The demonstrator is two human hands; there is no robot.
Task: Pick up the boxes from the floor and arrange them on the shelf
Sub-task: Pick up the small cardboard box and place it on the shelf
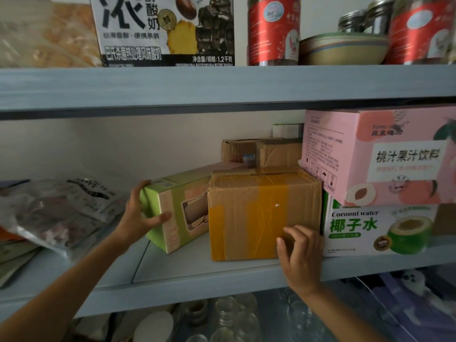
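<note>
1. The green box (pixel 177 208) lies on the shelf (pixel 197 275), skewed so that its near end points toward 7 o'clock. Its right side touches the brown box (pixel 261 213).
2. The left hand (pixel 140 213) grasps the green box's left end, with fingers hooked over the top corner and the thumb laid on the front face.
3. The brown box, banded with yellow tape, stands upright at 3 o'clock of the green box, near the shelf's front edge.
4. The right hand (pixel 301 255) is at 5 o'clock of the brown box, its bent fingers against the lower right corner of the front face. I cannot tell whether it clutches that corner or only presses on it.
5. At 3 o'clock of the brown box, touching it, sits the coconut box (pixel 377 228), with the pink box (pixel 375 156) stacked on top.
6. At 12 o'clock, behind the brown box, small cartons (pixel 271 151) stand toward the wall.
7. At 9 o'clock of the green box, a foil bag (pixel 56 211) lies on a pile of packets, just beside the left wrist.
8. On the upper shelf (pixel 222 82), a yogurt box (pixel 162 30) is at 11 o'clock, and red jars (pixel 272 30) and a bowl (pixel 343 48) at 1 o'clock.
9. Glassware (pixel 234 314) shows under the shelf at 6 o'clock.
</note>
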